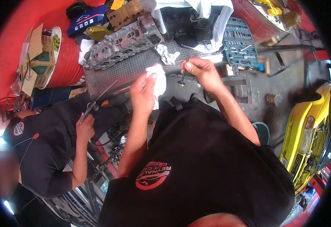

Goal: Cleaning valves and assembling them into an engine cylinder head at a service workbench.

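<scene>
My left hand (142, 94) pinches a white rag (159, 83) that hangs down past the fingers. To its right, my right hand (206, 75) grips a dark engine valve (183, 73) by its thin stem between thumb and fingers, the round valve head pointing down. The rag and the valve are apart. Both hands are raised in front of the near edge of a perforated metal bench (93, 81). A grey cylinder head (125, 41) with several round ports lies on that bench, and a crumpled white rag (167, 56) is beside it.
At left, a co-worker's hand (85, 128) holds a long thin-nozzled tool (91, 107). A socket set case (241, 49) lies open at the right of the bench. Red drums (65, 56) stand around. A yellow car front (302, 125), a can (273, 99) and a bucket (262, 132) are at right.
</scene>
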Tool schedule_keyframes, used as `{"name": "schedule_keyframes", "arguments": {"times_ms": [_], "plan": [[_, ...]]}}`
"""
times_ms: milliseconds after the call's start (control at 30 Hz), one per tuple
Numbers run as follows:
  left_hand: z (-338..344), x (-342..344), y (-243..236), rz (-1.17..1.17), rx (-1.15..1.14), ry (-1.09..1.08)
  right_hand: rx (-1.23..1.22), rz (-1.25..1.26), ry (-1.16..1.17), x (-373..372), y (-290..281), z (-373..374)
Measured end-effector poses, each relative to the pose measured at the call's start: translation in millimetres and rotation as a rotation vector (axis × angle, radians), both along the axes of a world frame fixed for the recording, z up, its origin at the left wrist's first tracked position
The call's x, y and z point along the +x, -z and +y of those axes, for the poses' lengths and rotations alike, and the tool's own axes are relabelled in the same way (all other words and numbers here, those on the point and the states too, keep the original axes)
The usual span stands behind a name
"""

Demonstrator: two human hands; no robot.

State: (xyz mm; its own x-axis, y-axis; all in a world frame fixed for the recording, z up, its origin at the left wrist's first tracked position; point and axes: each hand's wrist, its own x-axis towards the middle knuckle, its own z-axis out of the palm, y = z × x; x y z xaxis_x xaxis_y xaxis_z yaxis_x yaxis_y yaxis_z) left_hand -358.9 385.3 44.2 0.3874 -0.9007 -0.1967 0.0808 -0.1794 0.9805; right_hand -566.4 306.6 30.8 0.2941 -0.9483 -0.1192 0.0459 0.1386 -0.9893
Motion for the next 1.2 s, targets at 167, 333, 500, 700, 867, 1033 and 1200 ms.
{"name": "schedule_keyframes", "arguments": {"times_ms": [167, 333, 500, 700, 867, 1033, 1200], "plan": [[-11, -18, -7, 0.086, 0.091, 0.662, -0.034, -0.114, -0.444, 1, 0, -11], [-9, -29, 3, 0.122, 0.040, 0.593, -0.009, -0.055, -0.231, 12, 5, -1], [-19, -44, 16, 0.501, 0.116, 0.145, 0.020, 0.182, 0.170, 22, 17, 56], [-14, -54, 9, 0.681, 0.099, 0.232, 0.291, -0.036, 0.040, 14, -6, 58], [-9, -56, 19, 0.628, 0.053, 0.218, 0.294, 0.112, 0.042, 7, -5, 54], [1, -53, 20, 0.586, 0.123, 0.272, 0.673, -0.360, -0.225, -8, 17, 52], [3, -53, 12, 0.523, 0.121, 0.313, 0.800, -0.463, -0.424, -20, 26, 44]]}}
